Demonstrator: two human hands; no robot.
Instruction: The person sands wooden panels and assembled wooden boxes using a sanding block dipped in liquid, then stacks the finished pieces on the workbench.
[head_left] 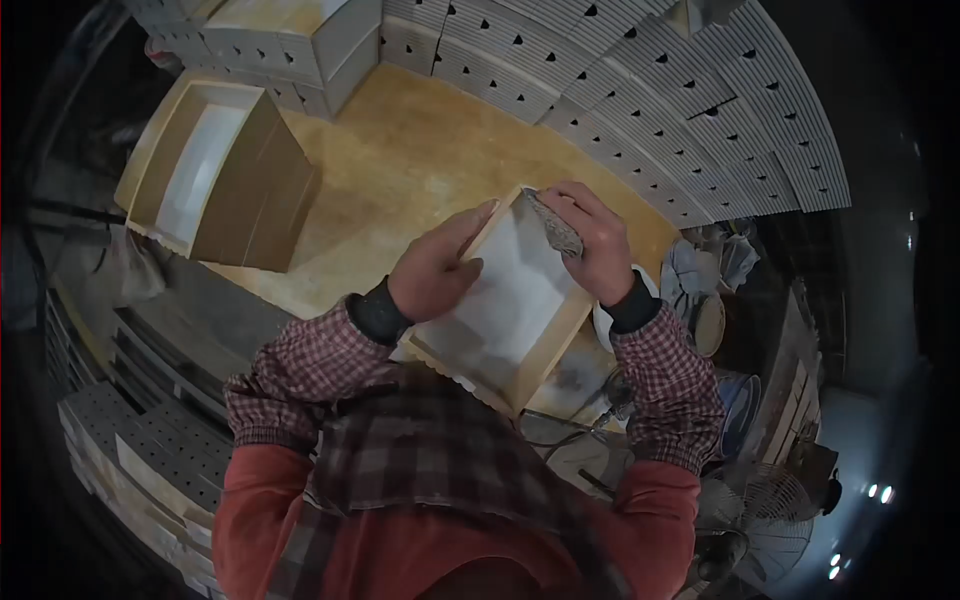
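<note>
A wooden drawer point(487, 315) with a white inside bottom lies at a slant on the worktable, close to my body. My left hand point(436, 262) is closed around its left side wall, with the thumb over the inner edge. In my right hand point(592, 232) is a crumpled grey rag point(556, 226), pressed against the drawer's far right corner. My right fingers curl over the rag and hide part of it and of that wall.
A stack of wooden drawers point(255, 180) stands left on the yellowish worktable point(400, 130). Grey ridged panels with dark holes point(560, 60) are stacked along the back. To the right are a tin point(740, 400) and a fan point(765, 510); more perforated panels point(150, 450) lie lower left.
</note>
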